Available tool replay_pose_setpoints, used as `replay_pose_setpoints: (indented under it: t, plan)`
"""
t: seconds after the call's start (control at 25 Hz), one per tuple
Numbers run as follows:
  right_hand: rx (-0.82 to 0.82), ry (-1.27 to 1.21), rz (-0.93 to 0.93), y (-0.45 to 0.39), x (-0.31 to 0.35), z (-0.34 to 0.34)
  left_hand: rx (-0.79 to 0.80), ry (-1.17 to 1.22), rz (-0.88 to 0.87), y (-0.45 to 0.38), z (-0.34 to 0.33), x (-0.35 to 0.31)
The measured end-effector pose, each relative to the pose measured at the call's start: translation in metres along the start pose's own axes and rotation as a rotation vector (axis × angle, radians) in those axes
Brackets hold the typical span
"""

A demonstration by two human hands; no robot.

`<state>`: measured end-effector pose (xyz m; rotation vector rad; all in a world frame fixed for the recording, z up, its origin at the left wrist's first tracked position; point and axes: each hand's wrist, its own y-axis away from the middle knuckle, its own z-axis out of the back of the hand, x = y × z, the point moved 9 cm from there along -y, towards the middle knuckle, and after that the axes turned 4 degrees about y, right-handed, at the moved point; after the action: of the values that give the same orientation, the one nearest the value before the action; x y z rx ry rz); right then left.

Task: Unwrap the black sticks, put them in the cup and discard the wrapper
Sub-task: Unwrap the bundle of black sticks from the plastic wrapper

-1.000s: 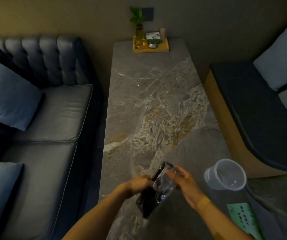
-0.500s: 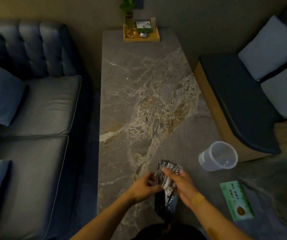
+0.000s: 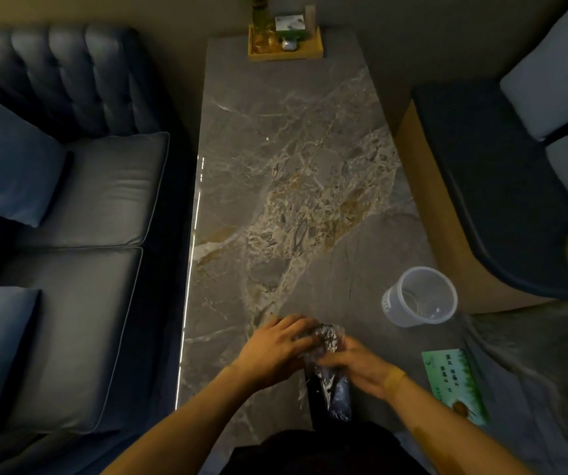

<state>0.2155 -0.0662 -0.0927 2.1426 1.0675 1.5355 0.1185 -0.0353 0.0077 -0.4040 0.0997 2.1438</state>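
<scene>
— What is held over the worktop?

— A bundle of black sticks, sheathed in a clear, crinkled wrapper, is gripped by both hands near the worktop's near end. The left hand is closed over the bunched top of the wrapper, with the fingers laid across it. The right hand is closed around the bundle from the other side, just below the bunched top. The lower part of the bundle is seen hanging toward the person, dark and glossy under the plastic.

— Where is the cup?

— The cup, clear plastic and upright, is stood to the right of the hands, near the worktop's right edge and apart from the bundle. Nothing can be made out inside it. A pale band with marks is carried on its side, but the marks are too small to be read.

— Is any writing legible?

— A green card is laid flat near the right hand, at the near right corner. Pale characters are printed on it in short rows, and a small brown picture is shown at its near end; the characters cannot be read at this sharpness.

— What else is seen?

— A wooden tray is set at the far end of the worktop, holding a plant in a glass and a small box with a green label, whose print cannot be read. A dark sofa with blue cushions is placed along the left.
</scene>
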Motion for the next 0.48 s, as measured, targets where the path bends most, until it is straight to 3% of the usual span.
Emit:
replay_pose_setpoints:
  t: [0.16, 0.28, 0.48]
  plan:
    - [0.179, 0.129, -0.040, 0.018, -0.003, 0.003, -0.025, 0.054, 0.066, -0.003, -0.006, -0.003]
    - [0.223, 0.214, -0.046, 0.021, -0.002, 0.006, -0.087, 0.160, 0.173, -0.006, -0.007, -0.001]
    - [-0.019, 0.226, 0.028, 0.015, 0.007, 0.025, -0.250, 0.542, 0.531, -0.008, -0.005, 0.022]
